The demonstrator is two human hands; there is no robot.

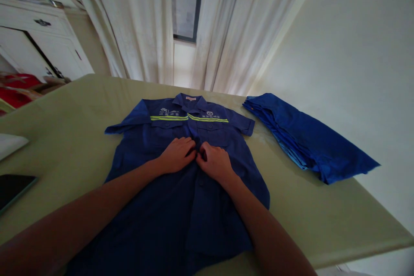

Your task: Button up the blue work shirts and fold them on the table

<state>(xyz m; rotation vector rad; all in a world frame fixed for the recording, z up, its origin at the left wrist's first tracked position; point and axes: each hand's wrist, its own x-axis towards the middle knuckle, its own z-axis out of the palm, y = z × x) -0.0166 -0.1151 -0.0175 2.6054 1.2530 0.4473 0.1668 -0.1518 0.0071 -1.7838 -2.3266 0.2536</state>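
Observation:
A dark blue short-sleeved work shirt (155, 207) lies spread face up, collar away from me, with a yellow-green stripe and white print across the chest. My left hand (177, 154) rests on its front at the button placket, fingers curled and pinching the cloth. Close beside it, my right hand (214, 159) pinches the placket from the other side, thumb and fingertips together. The two hands nearly meet just below the chest pockets. Whether a button sits between the fingertips is hidden. Further down the placket a button shows.
The shirt is on a pale green table (80, 146). To the right lies a folded stack of blue cloth (300, 133). A phone (16, 189) and a white object (11, 144) are at the left edge. Behind are curtains (139, 21) and a white cabinet (42, 34).

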